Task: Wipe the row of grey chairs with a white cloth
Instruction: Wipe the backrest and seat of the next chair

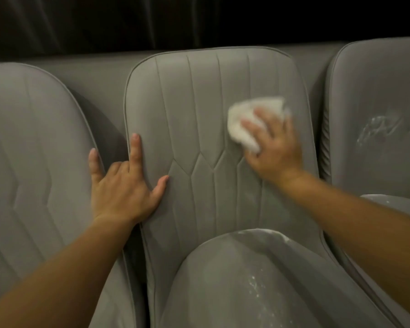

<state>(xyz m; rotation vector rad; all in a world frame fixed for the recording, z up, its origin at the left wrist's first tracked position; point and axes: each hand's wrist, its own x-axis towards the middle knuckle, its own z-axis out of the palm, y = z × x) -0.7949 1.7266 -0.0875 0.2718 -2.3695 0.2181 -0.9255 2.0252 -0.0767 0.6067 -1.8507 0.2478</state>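
Three grey padded chairs stand side by side. The middle chair (199, 110) fills the centre, its stitched backrest facing me. My right hand (272, 145) presses a crumpled white cloth (244, 121) against the right side of that backrest; the hand is blurred. My left hand (121, 183) rests on the backrest's left edge, index finger and thumb on the front, the other fingers reaching into the gap beside it. The middle chair's seat (246, 280) below carries white specks and smears.
The left chair (33, 150) and the right chair (376, 114) flank the middle one closely. The right chair's backrest has a whitish smear (376, 129). A grey ledge and a dark curtain (152, 20) run behind the row.
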